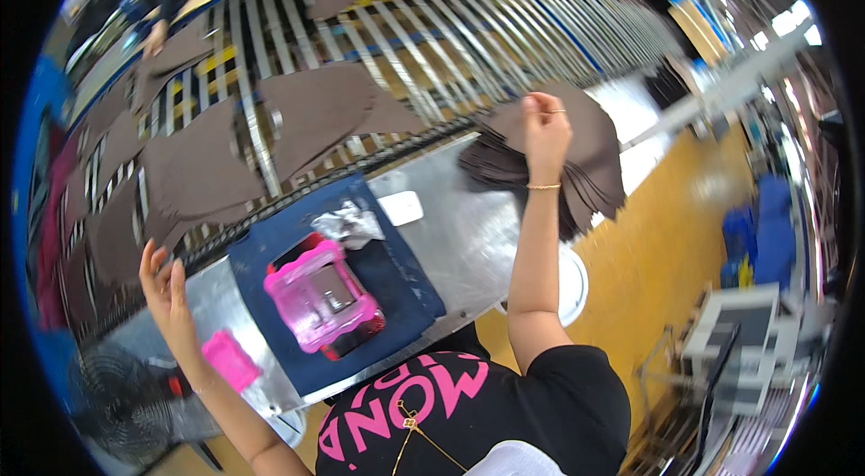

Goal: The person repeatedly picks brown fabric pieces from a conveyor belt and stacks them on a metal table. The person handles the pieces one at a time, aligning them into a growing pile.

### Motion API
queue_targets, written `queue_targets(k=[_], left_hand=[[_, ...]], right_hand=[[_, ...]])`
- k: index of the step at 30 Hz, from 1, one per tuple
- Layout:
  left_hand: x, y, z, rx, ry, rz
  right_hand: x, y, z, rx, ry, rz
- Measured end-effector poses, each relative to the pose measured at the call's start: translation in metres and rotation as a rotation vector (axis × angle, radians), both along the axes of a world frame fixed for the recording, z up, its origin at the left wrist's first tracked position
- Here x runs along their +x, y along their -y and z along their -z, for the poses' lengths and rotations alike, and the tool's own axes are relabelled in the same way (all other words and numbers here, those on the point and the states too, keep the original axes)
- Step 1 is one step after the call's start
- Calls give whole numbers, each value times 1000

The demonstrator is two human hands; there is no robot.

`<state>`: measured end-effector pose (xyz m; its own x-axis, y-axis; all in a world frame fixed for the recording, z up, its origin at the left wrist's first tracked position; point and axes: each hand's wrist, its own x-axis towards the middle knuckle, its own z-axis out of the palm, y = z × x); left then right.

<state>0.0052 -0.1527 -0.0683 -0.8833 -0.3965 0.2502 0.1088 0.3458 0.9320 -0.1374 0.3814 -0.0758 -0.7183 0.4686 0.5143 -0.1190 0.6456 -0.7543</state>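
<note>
My right hand point(546, 132) is over a fanned stack of dark brown cut fabric pieces point(590, 138) at the right end of the metal table. Its fingers are curled together near the stack's far edge; whether they pinch a piece is hidden. My left hand point(167, 291) is raised at the table's far left edge, fingers apart and nothing in them. Between my hands a pink scalloped frame-like tray point(290, 300) rests over a red and black object point(368, 336) on a dark blue cloth point(270, 251).
Beyond the table runs a slatted conveyor point(261, 25) with several brown fabric pieces point(198, 165). Crumpled silvery wrap point(347, 224), a white card point(401, 207) and a pink pad point(232, 361) lie nearby. A black fan point(122, 404) stands lower left. Another person's hand point(156, 39) reaches over the conveyor.
</note>
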Motion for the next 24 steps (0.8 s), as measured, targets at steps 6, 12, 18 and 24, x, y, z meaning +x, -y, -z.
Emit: queue_targets(k=[6,12,18,24], left_hand=[[-29,-33,1,12,14,141],[-28,-53,-7,17,7,191],[-13,-40,-4,8,17,185],[-1,-33,7,2,45,165]], right_hand=[[113,-151,0,511,678,768],[115,-129,19,692,759,830],[113,-131,28,719,687,820],[116,-129,21,671,638,798]])
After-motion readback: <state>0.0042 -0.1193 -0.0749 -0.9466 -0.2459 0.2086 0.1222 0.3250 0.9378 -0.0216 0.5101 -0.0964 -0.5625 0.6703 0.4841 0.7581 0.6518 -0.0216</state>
